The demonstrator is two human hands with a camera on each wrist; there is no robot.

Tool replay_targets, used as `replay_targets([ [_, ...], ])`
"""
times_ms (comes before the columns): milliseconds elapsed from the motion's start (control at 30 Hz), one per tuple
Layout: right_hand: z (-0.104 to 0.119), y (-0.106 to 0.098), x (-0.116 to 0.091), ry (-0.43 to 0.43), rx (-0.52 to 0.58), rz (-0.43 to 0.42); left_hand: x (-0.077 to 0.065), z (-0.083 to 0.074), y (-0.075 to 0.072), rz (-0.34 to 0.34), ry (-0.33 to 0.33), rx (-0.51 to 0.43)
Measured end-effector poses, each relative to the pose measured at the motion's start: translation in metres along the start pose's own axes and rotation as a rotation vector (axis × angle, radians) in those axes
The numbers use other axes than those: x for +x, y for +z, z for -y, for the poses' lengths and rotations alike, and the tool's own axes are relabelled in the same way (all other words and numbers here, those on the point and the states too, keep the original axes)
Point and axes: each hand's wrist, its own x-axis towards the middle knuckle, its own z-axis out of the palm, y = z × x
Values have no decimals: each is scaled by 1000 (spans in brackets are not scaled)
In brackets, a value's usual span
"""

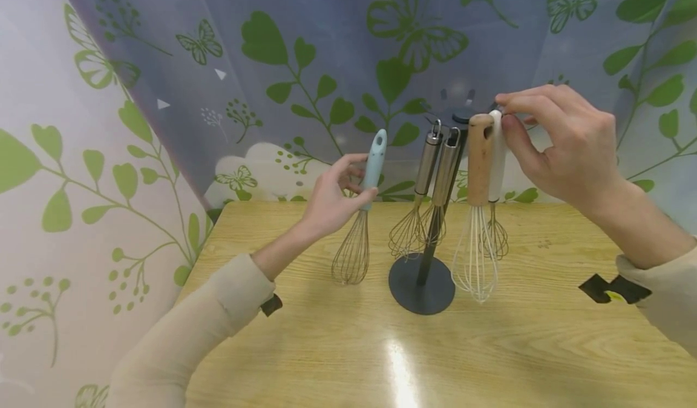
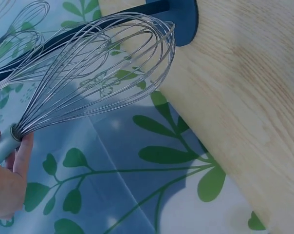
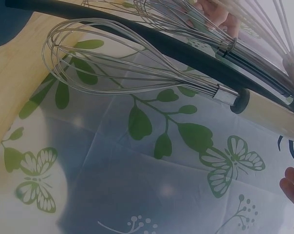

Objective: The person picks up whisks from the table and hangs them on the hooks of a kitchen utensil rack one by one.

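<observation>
My left hand (image 1: pixel 339 195) pinches a whisk with a light blue handle (image 1: pixel 375 161), its wire loops hanging down left of the stand. The left wrist view shows that whisk's wires (image 2: pixel 96 73) close up. A dark stand (image 1: pixel 422 284) with a round base has several whisks hanging from its top. Two have steel handles, and one has a wooden handle (image 1: pixel 479 160). My right hand (image 1: pixel 563 144) pinches the top end of a whisk with a white handle (image 1: pixel 497 160), partly behind the wooden one. In the right wrist view this white whisk's wires (image 3: pixel 113 87) lie beside the dark pole.
The stand is on a light wooden table (image 1: pixel 305 347). A curtain (image 1: pixel 327 51) printed with green leaves and butterflies hangs behind the table's back edge. A similarly printed pale wall covering (image 1: pixel 98 226) rises on the left.
</observation>
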Motion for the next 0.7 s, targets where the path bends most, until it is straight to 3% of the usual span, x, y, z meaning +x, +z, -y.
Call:
replay_targets([
  [700, 1, 1, 1, 13, 16, -6, 13, -19, 0, 39, 76, -24],
])
